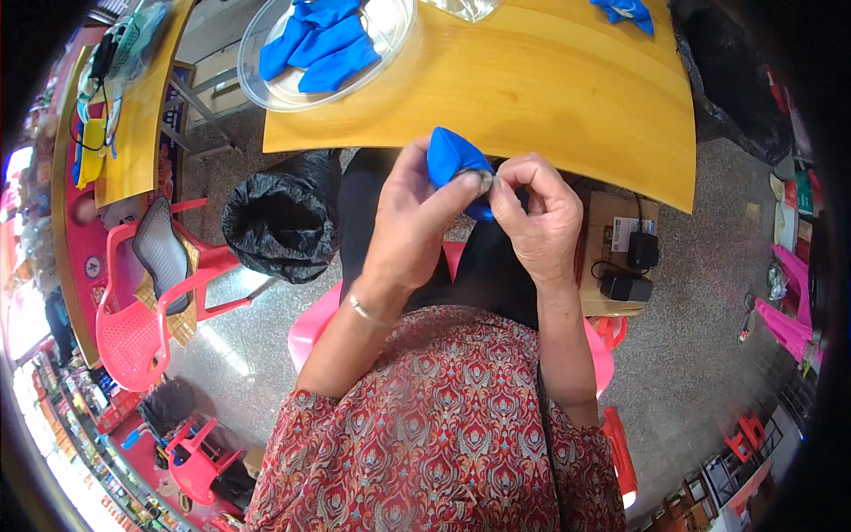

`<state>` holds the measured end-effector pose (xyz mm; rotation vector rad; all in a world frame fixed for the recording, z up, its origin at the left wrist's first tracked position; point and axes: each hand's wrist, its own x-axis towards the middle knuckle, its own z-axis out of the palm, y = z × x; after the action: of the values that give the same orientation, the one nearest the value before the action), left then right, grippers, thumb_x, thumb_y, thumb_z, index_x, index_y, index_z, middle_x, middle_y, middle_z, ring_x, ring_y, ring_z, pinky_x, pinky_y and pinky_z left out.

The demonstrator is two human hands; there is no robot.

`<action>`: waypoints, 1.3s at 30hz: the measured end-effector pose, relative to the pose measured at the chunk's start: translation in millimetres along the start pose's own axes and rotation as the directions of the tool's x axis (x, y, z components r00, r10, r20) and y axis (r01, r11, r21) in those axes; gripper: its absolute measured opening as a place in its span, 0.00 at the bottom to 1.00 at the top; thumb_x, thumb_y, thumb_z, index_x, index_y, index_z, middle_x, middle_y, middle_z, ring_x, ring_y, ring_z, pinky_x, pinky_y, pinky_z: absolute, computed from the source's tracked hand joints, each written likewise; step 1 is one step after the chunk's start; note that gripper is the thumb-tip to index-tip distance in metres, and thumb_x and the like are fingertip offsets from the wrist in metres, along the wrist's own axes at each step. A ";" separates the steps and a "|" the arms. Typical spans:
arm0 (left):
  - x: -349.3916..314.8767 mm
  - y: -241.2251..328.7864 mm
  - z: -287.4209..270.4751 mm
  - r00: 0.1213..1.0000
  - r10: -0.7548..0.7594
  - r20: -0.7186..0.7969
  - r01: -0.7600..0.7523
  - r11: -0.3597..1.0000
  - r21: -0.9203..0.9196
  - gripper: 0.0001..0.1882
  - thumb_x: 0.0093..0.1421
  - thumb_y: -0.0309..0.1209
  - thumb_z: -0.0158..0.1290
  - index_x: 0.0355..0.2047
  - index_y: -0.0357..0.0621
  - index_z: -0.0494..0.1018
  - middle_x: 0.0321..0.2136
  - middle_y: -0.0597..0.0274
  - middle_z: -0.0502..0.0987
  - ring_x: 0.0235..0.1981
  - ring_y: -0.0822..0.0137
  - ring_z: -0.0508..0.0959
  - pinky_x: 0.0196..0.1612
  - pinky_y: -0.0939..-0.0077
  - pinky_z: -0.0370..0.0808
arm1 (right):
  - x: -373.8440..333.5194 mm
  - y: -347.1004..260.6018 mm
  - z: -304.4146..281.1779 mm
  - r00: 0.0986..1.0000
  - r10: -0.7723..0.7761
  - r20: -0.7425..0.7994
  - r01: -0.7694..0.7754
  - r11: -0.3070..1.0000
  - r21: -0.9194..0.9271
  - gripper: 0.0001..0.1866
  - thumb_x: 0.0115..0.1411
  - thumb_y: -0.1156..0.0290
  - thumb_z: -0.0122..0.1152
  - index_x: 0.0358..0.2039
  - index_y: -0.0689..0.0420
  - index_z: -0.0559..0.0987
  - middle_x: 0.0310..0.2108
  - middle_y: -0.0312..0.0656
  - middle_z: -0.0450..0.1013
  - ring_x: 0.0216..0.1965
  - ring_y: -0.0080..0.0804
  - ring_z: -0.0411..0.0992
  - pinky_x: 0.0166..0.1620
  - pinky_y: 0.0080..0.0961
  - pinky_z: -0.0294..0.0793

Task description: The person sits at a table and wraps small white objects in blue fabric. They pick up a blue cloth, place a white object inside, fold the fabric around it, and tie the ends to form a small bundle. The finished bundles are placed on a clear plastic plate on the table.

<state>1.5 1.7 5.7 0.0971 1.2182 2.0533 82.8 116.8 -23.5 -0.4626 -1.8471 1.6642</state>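
Just off the table's near edge, over my lap, my left hand (409,213) grips a small blue cloth piece (450,156) that comes to a point at its upper end. A greyish-white bit (484,181) shows at the cloth's edge beside my left thumb. There my right hand (542,217) has thumb and forefinger closed in a pinch; what lies between those fingertips is too small to make out. More blue cloth pieces (332,55) lie in a round clear plastic tub (255,87) on the wooden table (523,106).
Another blue piece (626,12) lies at the table's far right, and a clear plastic bag (465,7) at its far edge. A black bag (282,226) gapes on the floor at left, near a pink chair (133,341). Under the table's right side stands a cardboard box (612,208).
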 end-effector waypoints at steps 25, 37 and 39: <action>-5.8 16.7 -14.5 0.974 -0.164 0.154 0.206 0.927 -0.314 0.26 0.69 0.44 0.43 0.56 0.32 0.63 0.51 0.41 0.72 0.54 0.53 0.73 0.57 0.57 0.71 | 21.2 -34.0 10.3 0.885 -0.322 0.336 0.448 0.785 -0.428 0.24 0.54 0.45 0.63 0.37 0.55 0.84 0.65 0.52 0.56 0.59 0.51 0.60 0.60 0.43 0.57; 2.1 20.8 -9.7 0.986 -0.080 0.143 0.126 0.930 -0.345 0.20 0.68 0.39 0.46 0.49 0.32 0.69 0.47 0.44 0.76 0.48 0.53 0.78 0.51 0.59 0.76 | -4.2 -43.9 14.5 0.905 -0.291 0.310 0.388 0.864 -0.321 0.23 0.52 0.47 0.66 0.37 0.53 0.84 0.66 0.55 0.54 0.62 0.55 0.58 0.61 0.45 0.57; 2.7 20.1 -12.4 0.992 -0.052 0.114 0.085 0.949 -0.303 0.20 0.68 0.39 0.47 0.50 0.33 0.69 0.46 0.44 0.76 0.48 0.54 0.78 0.51 0.60 0.76 | -9.1 -46.3 12.4 0.903 -0.276 0.330 0.402 0.815 -0.418 0.21 0.51 0.48 0.67 0.37 0.51 0.84 0.66 0.54 0.55 0.62 0.54 0.59 0.61 0.43 0.59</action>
<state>-16.6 -11.3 13.9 0.0138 0.8149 2.1222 88.0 94.6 19.7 -0.0899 -2.3807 1.0520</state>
